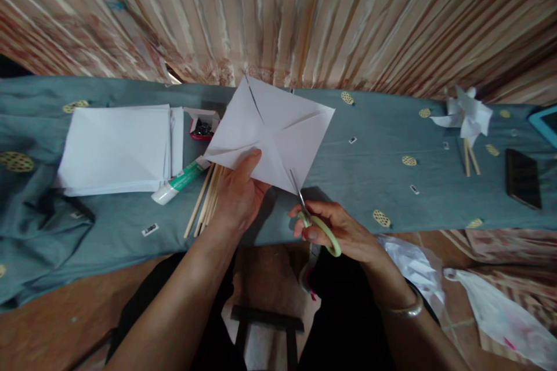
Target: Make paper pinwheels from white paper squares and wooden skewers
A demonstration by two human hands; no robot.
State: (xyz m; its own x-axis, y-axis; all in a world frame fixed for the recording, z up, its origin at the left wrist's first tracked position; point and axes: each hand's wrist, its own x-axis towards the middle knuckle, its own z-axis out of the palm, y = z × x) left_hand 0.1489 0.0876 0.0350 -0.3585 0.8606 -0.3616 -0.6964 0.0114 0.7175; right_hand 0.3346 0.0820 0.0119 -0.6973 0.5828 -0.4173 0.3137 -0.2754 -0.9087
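Observation:
A square sheet of white paper (272, 130) is held up over the table, with slits running in from its corners toward the middle. My left hand (241, 194) pinches its lower left edge, thumb on top and fingers beneath. In my right hand (333, 226) is a pair of scissors (324, 231) with pale green handles. Their blades meet the paper at its near corner, where a short line runs inward. Wooden sticks (204, 200) lie partly hidden behind my left hand. A glue stick tube (180, 181), green and white, rests beside them.
A stack of white paper (115, 148) lies at the left, near a small red box (203, 124) of dark bits. Finished paper pinwheels (470, 113) on sticks, a phone (522, 178) and a blue-edged device (546, 124) are at the right. A curtain (278, 17) hangs behind the cloth-covered table (348, 168).

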